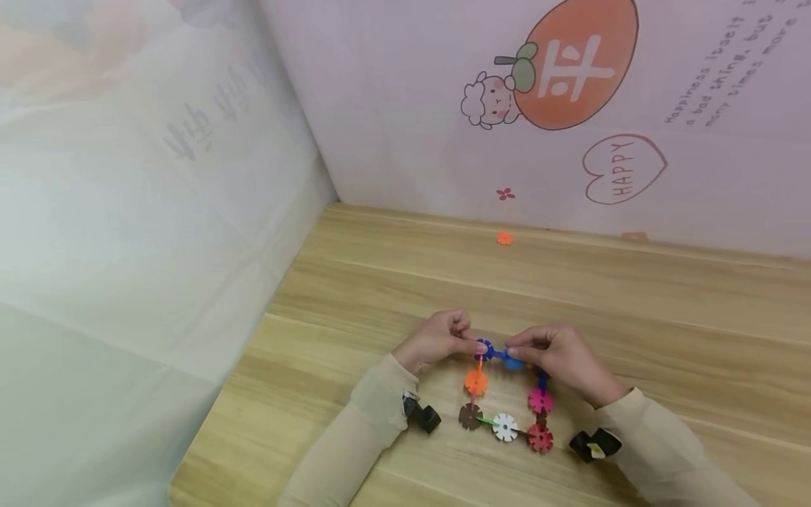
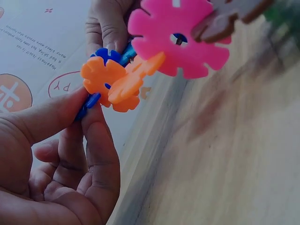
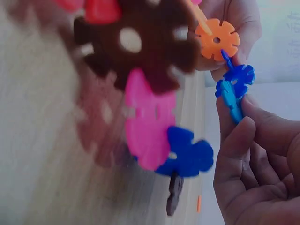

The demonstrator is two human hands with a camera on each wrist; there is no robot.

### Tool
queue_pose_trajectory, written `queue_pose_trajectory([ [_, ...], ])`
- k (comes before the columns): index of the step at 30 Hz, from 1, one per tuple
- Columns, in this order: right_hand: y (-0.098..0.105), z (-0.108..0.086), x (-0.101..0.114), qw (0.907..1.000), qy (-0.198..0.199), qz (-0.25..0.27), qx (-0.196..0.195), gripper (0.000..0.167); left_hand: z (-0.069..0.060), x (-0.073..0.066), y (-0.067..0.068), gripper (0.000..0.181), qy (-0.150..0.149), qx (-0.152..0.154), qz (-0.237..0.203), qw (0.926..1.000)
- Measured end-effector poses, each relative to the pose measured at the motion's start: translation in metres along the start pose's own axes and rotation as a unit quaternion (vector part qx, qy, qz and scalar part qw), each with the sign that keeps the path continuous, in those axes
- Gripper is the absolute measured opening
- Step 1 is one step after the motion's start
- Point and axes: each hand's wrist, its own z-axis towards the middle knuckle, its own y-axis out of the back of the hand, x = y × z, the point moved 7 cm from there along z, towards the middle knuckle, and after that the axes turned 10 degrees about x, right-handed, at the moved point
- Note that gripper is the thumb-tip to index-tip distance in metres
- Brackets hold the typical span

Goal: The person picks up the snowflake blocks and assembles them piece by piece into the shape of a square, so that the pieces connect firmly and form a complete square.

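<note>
Notched plastic snowflake discs are joined edge to edge in a rectangular chain held above the table. My left hand (image 1: 441, 341) pinches a dark blue disc (image 2: 87, 108) at its far left corner between thumb and index finger. With thumb and fingers, my right hand (image 1: 564, 357) pinches the light blue disc (image 3: 230, 101) at the far side. Down the left run an orange disc (image 1: 476, 382) and a brown disc (image 1: 471, 416). A white disc (image 1: 505, 427) and a red disc (image 1: 541, 438) form the near side. On the right, a pink disc (image 3: 149, 119) joins a blue disc (image 3: 187, 152), from which a small brown disc (image 3: 174, 193) sticks out.
A loose orange disc (image 1: 504, 239) lies at the back of the wooden table (image 1: 380, 267). Printed cloth (image 1: 405, 127) hangs along the back edge, and pale cloth (image 1: 158, 282) borders the left. Black wrist straps (image 1: 421, 413) sit at both cuffs.
</note>
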Motion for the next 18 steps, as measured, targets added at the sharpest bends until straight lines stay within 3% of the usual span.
queue_pose_trajectory([
  [7,0.0018,0.002,0.0009,0.9998,-0.02,-0.008,-0.004,0.022,0.0002,-0.0022,0.003,0.041,-0.001,-0.005,0.011,0.9999],
  [18,0.006,-0.0019,0.0049,0.9999,-0.006,-0.002,0.015,0.036,-0.0013,-0.0042,0.0014,0.037,0.005,0.021,0.022,0.9995],
])
